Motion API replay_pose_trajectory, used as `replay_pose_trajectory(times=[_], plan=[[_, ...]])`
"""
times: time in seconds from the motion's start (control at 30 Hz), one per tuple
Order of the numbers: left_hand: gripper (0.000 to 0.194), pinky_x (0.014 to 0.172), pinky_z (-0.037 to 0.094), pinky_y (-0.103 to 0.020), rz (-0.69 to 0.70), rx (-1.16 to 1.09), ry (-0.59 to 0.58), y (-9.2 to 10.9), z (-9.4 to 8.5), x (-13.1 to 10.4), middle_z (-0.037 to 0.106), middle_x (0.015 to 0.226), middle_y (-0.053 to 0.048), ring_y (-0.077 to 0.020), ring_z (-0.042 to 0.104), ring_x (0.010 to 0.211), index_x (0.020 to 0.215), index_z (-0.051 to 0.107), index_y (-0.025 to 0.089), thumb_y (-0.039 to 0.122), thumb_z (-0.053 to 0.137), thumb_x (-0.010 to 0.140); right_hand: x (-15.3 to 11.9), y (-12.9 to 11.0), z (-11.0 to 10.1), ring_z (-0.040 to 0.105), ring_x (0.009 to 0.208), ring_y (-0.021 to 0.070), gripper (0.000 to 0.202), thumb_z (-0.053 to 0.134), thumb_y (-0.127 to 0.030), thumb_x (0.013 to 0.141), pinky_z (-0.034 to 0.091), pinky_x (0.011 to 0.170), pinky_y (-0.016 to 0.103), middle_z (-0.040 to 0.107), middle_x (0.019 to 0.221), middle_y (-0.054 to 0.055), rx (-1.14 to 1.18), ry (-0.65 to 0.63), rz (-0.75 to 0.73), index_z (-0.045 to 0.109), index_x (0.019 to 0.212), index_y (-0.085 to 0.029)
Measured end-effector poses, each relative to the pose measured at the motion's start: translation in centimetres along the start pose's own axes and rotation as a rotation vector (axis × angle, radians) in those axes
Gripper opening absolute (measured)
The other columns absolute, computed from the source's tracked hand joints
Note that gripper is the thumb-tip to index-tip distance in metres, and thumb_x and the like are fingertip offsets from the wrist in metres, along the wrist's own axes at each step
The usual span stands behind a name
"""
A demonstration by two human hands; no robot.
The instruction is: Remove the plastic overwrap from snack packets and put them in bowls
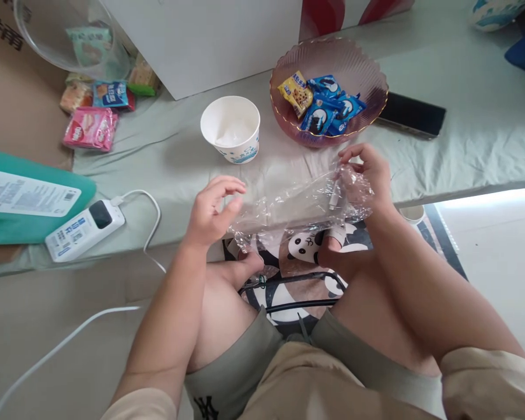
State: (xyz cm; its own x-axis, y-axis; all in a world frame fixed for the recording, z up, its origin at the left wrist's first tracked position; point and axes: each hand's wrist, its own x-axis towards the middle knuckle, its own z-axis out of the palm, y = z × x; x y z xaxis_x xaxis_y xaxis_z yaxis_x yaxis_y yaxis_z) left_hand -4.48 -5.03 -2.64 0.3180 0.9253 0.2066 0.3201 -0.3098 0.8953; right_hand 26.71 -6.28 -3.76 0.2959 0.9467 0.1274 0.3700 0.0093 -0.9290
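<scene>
A crinkled sheet of clear plastic film (295,201) stretches between my hands, over the front edge of the cloth-covered surface and above my lap. My right hand (371,175) has its fingers curled at the right end of the film, where the plastic is bunched. At the left end is my left hand (214,210), its thumb and curved fingers apart with nothing visible between them. Just beyond the film stands a white paper cup (241,149) with something whitish inside. Behind the film, a pink scalloped glass bowl (284,125) holds several blue and yellow snack packets (326,108).
A black phone-like slab (413,115) lies right of the bowl. On the left are a white power bank (85,230) with a cable, a green jug (30,195), snack packets (91,128) and a clear tub (114,52). A white box (219,41) stands behind.
</scene>
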Motion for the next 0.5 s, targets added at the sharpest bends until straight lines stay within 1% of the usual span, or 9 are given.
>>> replay_pose_trajectory(times=[0.03,0.07,0.13,0.2,0.27,0.33,0.4,0.47,0.5], plan=[[0.025,0.103,0.055,-0.044,-0.03,-0.045,0.012,-0.7,-0.3,0.2,0.075,0.115,-0.01,-0.0274,0.068,0.113,0.101,0.076,0.024,0.033,0.062,0.082,0.1,-0.1,-0.1,0.058,0.064,0.0091,0.011,0.057,-0.018,0.075,0.044,0.058,0.029,0.065,0.104,0.004,0.067,0.022,0.024,0.05,0.08,-0.026],[0.033,0.105,0.055,-0.044,-0.057,-0.097,-0.021,-1.4,-0.6,0.4,0.074,0.122,-0.011,-0.0286,0.067,0.119,0.109,0.074,0.024,0.031,0.061,0.079,0.2,-0.1,-0.2,0.057,0.061,0.0083,0.012,0.057,-0.021,0.074,0.043,0.056,0.028,0.066,0.105,0.004,0.13,0.056,0.038,0.048,0.08,-0.026],[0.054,0.111,0.051,-0.045,-0.091,-0.13,-0.147,-2.2,-1.0,0.5,0.07,0.135,-0.012,-0.031,0.063,0.131,0.125,0.067,0.023,0.025,0.061,0.072,0.6,0.0,-0.4,0.055,0.056,0.0071,0.016,0.06,-0.025,0.073,0.042,0.052,0.028,0.066,0.103,0.004,0.237,0.13,0.033,0.045,0.08,-0.027],[0.07,0.117,0.046,-0.048,-0.104,-0.021,-0.249,-2.1,-1.0,0.4,0.067,0.14,-0.012,-0.0315,0.059,0.137,0.136,0.058,0.024,0.019,0.063,0.067,1.1,0.3,-0.6,0.055,0.054,0.0069,0.021,0.063,-0.028,0.071,0.041,0.049,0.027,0.065,0.098,0.002,0.323,0.193,0.026,0.045,0.081,-0.027],[0.075,0.12,0.042,-0.05,-0.124,0.136,-0.296,-1.3,-0.5,0.3,0.069,0.137,-0.011,-0.0298,0.06,0.135,0.142,0.051,0.024,0.018,0.067,0.069,1.5,0.6,-0.6,0.052,0.049,0.006,0.026,0.065,-0.029,0.066,0.038,0.045,0.025,0.065,0.09,0.0,0.411,0.251,0.015,0.044,0.08,-0.026],[0.065,0.116,0.045,-0.049,-0.17,0.214,-0.306,-0.5,0.2,0.4,0.075,0.124,-0.009,-0.0273,0.066,0.125,0.138,0.054,0.022,0.024,0.07,0.075,1.8,0.7,-0.5,0.048,0.043,0.0047,0.029,0.066,-0.029,0.061,0.034,0.04,0.022,0.065,0.084,-0.003,0.495,0.295,0.011,0.044,0.079,-0.025],[0.044,0.105,0.053,-0.045,-0.225,0.182,-0.27,-0.2,0.9,0.8,0.078,0.104,-0.007,-0.0247,0.071,0.106,0.121,0.066,0.02,0.032,0.073,0.079,1.8,0.7,-0.5,0.047,0.04,0.0043,0.028,0.067,-0.027,0.058,0.032,0.038,0.021,0.066,0.08,-0.005,0.549,0.316,0.016,0.046,0.077,-0.024],[0.028,0.09,0.058,-0.038,-0.253,0.068,-0.165,-0.4,1.3,1.3,0.076,0.09,-0.006,-0.0206,0.072,0.087,0.099,0.071,0.019,0.035,0.077,0.077,1.7,0.4,-0.5,0.049,0.04,0.0046,0.026,0.066,-0.024,0.058,0.033,0.038,0.02,0.067,0.079,-0.005,0.571,0.322,0.03,0.048,0.076,-0.024],[0.024,0.083,0.059,-0.035,-0.244,-0.025,-0.093,-0.6,1.2,1.5,0.074,0.085,-0.005,-0.0185,0.07,0.081,0.091,0.07,0.02,0.037,0.078,0.076,1.7,0.3,-0.5,0.051,0.041,0.0048,0.024,0.065,-0.021,0.058,0.033,0.038,0.02,0.067,0.079,-0.005,0.578,0.322,0.038,0.048,0.076,-0.024]])
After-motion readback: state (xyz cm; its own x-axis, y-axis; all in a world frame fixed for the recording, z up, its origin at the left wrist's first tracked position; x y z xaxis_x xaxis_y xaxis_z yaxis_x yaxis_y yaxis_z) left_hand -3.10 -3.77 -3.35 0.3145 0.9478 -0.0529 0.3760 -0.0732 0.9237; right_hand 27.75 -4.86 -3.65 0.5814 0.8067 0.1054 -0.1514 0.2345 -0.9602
